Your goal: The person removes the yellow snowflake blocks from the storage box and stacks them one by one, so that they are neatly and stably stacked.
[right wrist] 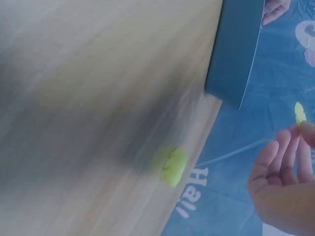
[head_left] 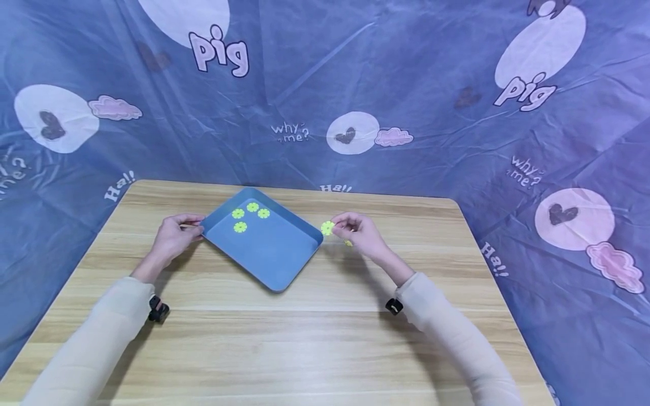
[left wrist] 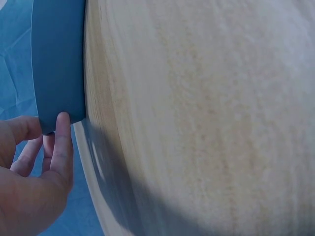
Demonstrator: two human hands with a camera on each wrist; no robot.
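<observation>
L hand (head_left: 175,235) pinches tray (head_left: 276,245) at corner; R hand (head_left: 364,237), well apart, pinches flower pc (head_left: 327,228) nr opp. corner. Tip: brace tray w/ L, keep pc lightly edge-held, don't knock 2nd pc (head_left: 348,243) on surface (head_left: 304,344).

Tray (head_left: 269,259) on the bench (head_left: 254,349) — four flower pieces (head_left: 252,207) inside, toward its back; a lone piece (head_left: 348,243) to its right.

"pig" (head_left: 219,52), "why me?" (head_left: 290,132), "Ha!!" (head_left: 336,188); printed on blue cloth (head_left: 431,67)
</observation>
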